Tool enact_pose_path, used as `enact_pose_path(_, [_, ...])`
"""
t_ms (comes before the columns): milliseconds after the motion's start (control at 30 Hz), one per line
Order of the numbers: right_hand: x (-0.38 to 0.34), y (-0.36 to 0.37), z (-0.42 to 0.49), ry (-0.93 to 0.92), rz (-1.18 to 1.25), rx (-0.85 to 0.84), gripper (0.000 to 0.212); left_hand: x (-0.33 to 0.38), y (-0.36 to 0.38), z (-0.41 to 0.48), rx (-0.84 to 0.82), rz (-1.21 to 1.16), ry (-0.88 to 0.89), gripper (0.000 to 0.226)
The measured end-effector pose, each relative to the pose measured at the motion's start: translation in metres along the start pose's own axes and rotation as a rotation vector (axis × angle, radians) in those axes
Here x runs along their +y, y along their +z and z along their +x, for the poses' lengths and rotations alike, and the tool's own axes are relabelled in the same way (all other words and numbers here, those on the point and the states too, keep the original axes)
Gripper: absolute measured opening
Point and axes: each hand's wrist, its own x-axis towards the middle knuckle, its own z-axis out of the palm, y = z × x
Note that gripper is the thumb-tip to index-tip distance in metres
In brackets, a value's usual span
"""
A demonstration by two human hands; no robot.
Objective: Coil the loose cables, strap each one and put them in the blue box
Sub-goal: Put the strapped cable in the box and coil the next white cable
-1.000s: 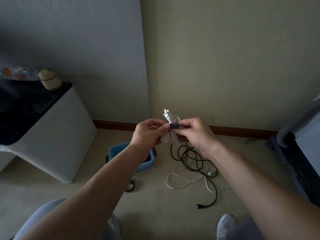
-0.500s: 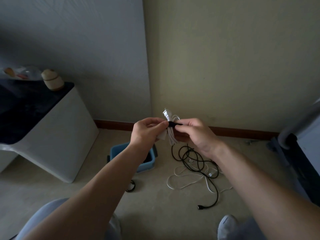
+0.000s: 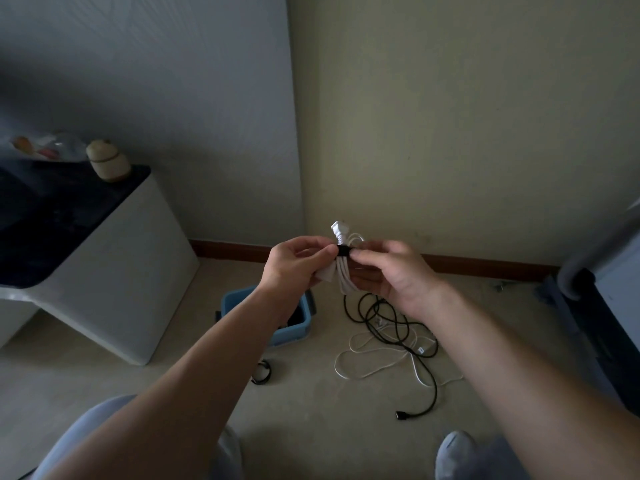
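Note:
A coiled white cable [image 3: 343, 276] with a white plug at its top hangs between both hands at chest height. A black strap [image 3: 344, 251] is wrapped round the coil's middle. My left hand [image 3: 297, 262] pinches the coil and strap from the left, and my right hand [image 3: 393, 271] pinches them from the right. On the floor below, the blue box [image 3: 300, 325] stands partly hidden by my left forearm. To its right lie a loose black cable [image 3: 393, 329] and a loose white cable [image 3: 363, 362], tangled together.
A white cabinet [image 3: 114, 271] with a dark top stands at the left, carrying a small round jar [image 3: 108, 161]. A small black strap roll [image 3: 261, 373] lies on the floor near the box. Dark furniture [image 3: 602, 306] stands at the right edge. My feet are at the bottom.
Both hands stay on the white coil and its black strap, with only small finger shifts. The view has drifted slightly.

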Motion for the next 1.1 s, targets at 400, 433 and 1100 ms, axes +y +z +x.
enact_pose_path(400, [0.024,0.022,-0.002,-0.188,-0.145,0.217,0.011,-0.007,0.000,-0.011,0.112,-0.002,0.023,0.011])
enact_pose_path(433, [0.026,0.024,-0.002,-0.182,-0.174,0.222,0.010,-0.007,-0.002,-0.012,0.123,0.019,0.025,0.011])
enact_pose_path(1100, [0.039,0.071,0.021,-0.037,-0.238,-0.182,0.014,-0.001,-0.066,-0.029,0.187,-0.016,-0.039,0.005])
